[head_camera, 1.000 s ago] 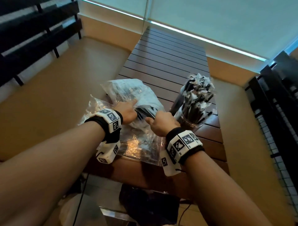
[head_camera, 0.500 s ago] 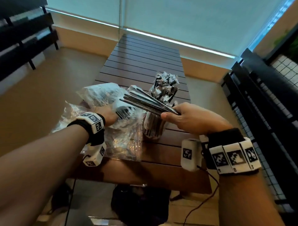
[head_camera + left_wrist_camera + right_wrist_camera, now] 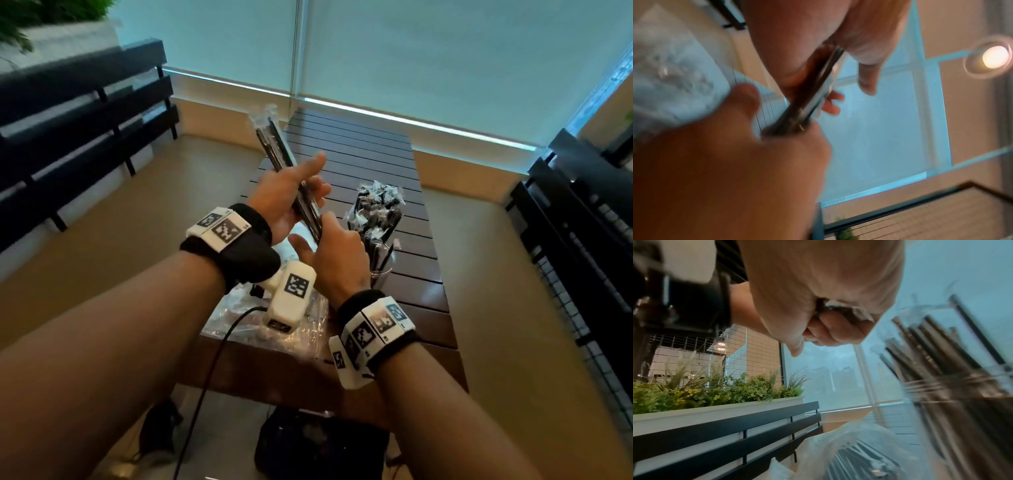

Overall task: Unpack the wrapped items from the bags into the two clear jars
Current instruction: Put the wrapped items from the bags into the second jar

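Note:
I hold a bundle of black wrapped items (image 3: 274,147) upright above the table's near end. My left hand (image 3: 291,195) wraps its middle, thumb stretched up along it, fingers behind. My right hand (image 3: 337,257) grips the bundle's lower end in a fist. The left wrist view shows the bundle (image 3: 818,91) blurred between both hands. In the right wrist view my curled fingers (image 3: 828,331) close on crumpled wrapper ends. A clear jar (image 3: 376,226) packed with wrapped items stands just right of my hands, also seen as the jar (image 3: 941,369). Only one jar shows.
Clear plastic bags (image 3: 298,329) lie on the near left part of the slatted brown table (image 3: 359,150); one bag (image 3: 849,451) holds more wrapped items. Black slatted benches (image 3: 85,113) flank the table. A dark bag (image 3: 315,445) sits on the floor below.
My right hand swung the bundle from level beside the jar to upright at the centre. My left hand left the bag and rose to hold the bundle.

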`<act>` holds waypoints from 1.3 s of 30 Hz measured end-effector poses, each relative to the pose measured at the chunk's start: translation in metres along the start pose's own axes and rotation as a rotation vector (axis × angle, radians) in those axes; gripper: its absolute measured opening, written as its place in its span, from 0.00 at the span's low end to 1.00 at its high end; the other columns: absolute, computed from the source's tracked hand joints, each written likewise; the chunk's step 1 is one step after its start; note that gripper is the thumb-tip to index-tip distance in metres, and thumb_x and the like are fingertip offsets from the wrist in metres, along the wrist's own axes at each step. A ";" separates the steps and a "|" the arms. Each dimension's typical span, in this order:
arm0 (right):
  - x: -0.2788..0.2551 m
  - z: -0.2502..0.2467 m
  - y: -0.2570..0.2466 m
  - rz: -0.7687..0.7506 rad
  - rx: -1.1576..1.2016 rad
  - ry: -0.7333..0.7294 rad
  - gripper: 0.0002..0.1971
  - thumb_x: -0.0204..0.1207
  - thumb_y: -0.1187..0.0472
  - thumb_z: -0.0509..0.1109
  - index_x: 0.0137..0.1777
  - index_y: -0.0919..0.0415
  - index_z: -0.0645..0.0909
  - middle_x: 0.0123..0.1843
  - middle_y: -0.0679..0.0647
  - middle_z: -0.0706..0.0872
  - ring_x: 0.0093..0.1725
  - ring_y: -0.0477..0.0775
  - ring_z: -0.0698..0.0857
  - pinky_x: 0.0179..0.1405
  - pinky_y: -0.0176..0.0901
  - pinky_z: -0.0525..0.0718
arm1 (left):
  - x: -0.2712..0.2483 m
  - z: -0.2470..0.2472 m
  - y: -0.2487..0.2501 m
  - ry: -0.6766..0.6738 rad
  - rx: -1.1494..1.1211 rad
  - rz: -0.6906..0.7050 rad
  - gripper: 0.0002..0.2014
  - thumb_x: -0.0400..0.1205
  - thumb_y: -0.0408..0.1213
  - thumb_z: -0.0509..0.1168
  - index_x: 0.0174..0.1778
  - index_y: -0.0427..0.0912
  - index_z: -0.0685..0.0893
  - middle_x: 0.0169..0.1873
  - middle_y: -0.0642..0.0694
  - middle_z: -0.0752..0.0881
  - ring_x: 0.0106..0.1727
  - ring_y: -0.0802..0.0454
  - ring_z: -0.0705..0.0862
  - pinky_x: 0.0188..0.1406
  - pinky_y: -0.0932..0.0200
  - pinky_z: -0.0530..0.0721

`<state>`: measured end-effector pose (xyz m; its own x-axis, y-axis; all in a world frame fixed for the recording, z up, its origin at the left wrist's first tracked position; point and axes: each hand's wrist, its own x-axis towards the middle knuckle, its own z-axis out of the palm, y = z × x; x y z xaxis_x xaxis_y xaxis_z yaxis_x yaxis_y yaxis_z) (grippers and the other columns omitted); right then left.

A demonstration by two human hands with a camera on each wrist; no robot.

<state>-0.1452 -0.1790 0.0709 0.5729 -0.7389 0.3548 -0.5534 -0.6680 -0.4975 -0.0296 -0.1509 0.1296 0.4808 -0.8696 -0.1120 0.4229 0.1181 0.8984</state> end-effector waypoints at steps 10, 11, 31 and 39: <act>0.012 -0.004 -0.001 0.159 0.124 -0.309 0.18 0.78 0.56 0.69 0.29 0.61 0.70 0.37 0.59 0.82 0.42 0.59 0.85 0.36 0.44 0.75 | -0.016 0.042 0.043 0.168 0.160 0.551 0.20 0.79 0.50 0.71 0.29 0.47 0.71 0.18 0.52 0.67 0.20 0.56 0.69 0.27 0.62 0.81; 0.013 -0.003 0.001 0.184 0.190 -0.301 0.21 0.77 0.56 0.71 0.25 0.60 0.68 0.33 0.57 0.80 0.37 0.53 0.82 0.35 0.42 0.73 | -0.017 0.044 0.043 0.148 0.187 0.595 0.20 0.79 0.49 0.72 0.27 0.47 0.71 0.19 0.51 0.68 0.20 0.55 0.70 0.27 0.61 0.81; 0.051 -0.108 -0.033 -0.100 0.549 0.375 0.19 0.88 0.51 0.48 0.61 0.53 0.81 0.52 0.46 0.86 0.52 0.41 0.83 0.52 0.41 0.79 | 0.005 -0.007 -0.037 0.102 1.040 0.541 0.23 0.76 0.37 0.74 0.21 0.47 0.67 0.20 0.53 0.70 0.23 0.54 0.69 0.28 0.59 0.70; 0.055 -0.094 -0.021 -0.252 0.429 0.117 0.25 0.84 0.44 0.48 0.58 0.57 0.84 0.51 0.50 0.88 0.49 0.41 0.85 0.50 0.37 0.84 | 0.015 0.025 -0.031 0.094 1.107 0.599 0.20 0.77 0.34 0.69 0.21 0.44 0.70 0.18 0.52 0.72 0.21 0.55 0.70 0.26 0.57 0.70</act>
<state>-0.1585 -0.2136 0.1751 0.5713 -0.5813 0.5794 -0.0949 -0.7480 -0.6568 -0.0547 -0.1797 0.1111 0.4462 -0.7759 0.4460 -0.7261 -0.0226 0.6872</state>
